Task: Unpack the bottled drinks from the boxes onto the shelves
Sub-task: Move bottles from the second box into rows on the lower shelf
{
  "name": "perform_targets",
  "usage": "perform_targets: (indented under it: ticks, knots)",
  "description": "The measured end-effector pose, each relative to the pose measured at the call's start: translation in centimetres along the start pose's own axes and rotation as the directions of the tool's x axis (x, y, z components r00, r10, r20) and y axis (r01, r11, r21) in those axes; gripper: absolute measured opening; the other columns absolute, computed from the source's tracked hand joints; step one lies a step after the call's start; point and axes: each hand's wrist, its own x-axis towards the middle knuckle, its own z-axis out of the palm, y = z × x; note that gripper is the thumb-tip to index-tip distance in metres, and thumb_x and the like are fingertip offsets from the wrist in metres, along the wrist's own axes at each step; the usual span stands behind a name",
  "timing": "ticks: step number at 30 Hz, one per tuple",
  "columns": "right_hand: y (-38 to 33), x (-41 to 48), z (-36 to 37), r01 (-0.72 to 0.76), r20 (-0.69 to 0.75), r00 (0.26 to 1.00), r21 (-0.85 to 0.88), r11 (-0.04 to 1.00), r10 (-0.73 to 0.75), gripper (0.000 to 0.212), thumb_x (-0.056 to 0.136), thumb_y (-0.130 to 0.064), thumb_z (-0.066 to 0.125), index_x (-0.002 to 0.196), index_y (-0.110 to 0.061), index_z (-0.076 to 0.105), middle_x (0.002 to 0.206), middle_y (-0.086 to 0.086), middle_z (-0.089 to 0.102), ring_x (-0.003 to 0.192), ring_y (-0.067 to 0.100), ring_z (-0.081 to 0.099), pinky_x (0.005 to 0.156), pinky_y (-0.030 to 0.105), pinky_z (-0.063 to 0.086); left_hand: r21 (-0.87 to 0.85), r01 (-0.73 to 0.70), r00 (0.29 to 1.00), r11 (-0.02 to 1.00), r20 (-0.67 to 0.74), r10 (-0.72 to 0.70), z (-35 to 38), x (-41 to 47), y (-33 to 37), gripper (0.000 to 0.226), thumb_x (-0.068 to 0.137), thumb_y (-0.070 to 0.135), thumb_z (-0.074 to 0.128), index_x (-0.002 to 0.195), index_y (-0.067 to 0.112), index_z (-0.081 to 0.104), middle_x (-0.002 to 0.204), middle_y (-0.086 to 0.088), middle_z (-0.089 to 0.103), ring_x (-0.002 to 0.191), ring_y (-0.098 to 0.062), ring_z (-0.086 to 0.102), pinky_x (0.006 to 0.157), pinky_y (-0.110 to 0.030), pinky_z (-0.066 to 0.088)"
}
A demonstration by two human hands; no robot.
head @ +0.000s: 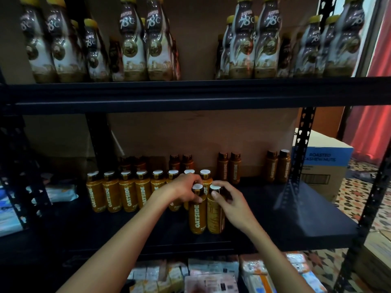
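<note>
Oatside bottles (206,214) | both upright on shelf (296,218) | hands gripping necks

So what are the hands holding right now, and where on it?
Each hand grips one Oatside bottle near its neck, just under the white cap: left hand on the left bottle, right hand on the right bottle. Both bottles stand on the shelf.
</note>
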Motion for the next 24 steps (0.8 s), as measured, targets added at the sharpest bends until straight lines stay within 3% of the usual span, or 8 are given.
perform_targets:
  ticks: [2,5,10,19,24]
  knots:
    - [-1.2,0.9,-1.3,-0.017,-0.051,0.999,-0.009,1.000,0.016,0.033,0.095,-0.036,0.067,0.127,-0.039,0.061,0.130,-0.018,0.061,0.122,0.001,0.055,0.099,0.024,0.048,0.032,0.012,0.999,0.999,0.042,-0.013,-0.3,0.3,0.4,0.060,0.086,0.023,0.076,0.139,0.024,0.047,0.142,-0.003,0.049,0.128,-0.023,0.050,0.097,-0.033,0.046]
    - [-2.4,1.9,-3.1,-0.082,-0.111,0.991,-0.075,0.994,0.073,0.033,0.092,-0.043,0.069,0.124,-0.037,0.063,0.121,-0.010,0.064,0.111,0.008,0.062,0.089,0.022,0.049,0.095,0.032,0.995,0.995,0.095,-0.041,-0.7,0.7,0.9,0.062,0.087,0.024,0.075,0.141,0.022,0.045,0.142,-0.003,0.049,0.128,-0.024,0.050,0.093,-0.031,0.044]
    - [-3.5,2.6,-3.4,-0.114,0.059,0.988,-0.332,0.936,0.141,0.029,0.087,-0.047,0.074,0.112,-0.034,0.067,0.108,-0.009,0.064,0.088,0.006,0.065,0.069,0.016,0.047,0.178,0.062,0.983,0.982,0.158,-0.090,-1.1,1.4,1.9,0.068,0.086,0.025,0.075,0.145,0.023,0.042,0.145,-0.004,0.048,0.129,-0.026,0.050,0.102,-0.038,0.048]
    - [-2.5,3.2,-2.5,-0.108,0.060,0.988,-0.415,0.903,0.145,0.024,0.081,-0.051,0.079,0.096,-0.040,0.063,0.104,-0.009,0.064,0.092,0.009,0.063,0.079,0.033,0.057,0.197,0.068,0.980,0.978,0.173,-0.103,-1.0,1.2,2.2,0.068,0.089,0.024,0.073,0.147,0.021,0.039,0.147,-0.004,0.047,0.132,-0.027,0.049,0.105,-0.040,0.046]
    - [-2.8,2.9,-2.2,-0.116,0.034,0.989,-0.422,0.899,0.144,0.027,0.078,-0.057,0.078,0.092,-0.041,0.061,0.100,-0.011,0.065,0.088,0.009,0.065,0.077,0.038,0.060,0.198,0.061,0.979,0.978,0.180,-0.098,-1.1,1.1,2.2,0.064,0.088,0.025,0.074,0.144,0.022,0.042,0.145,-0.004,0.048,0.128,-0.027,0.050,0.101,-0.039,0.049]
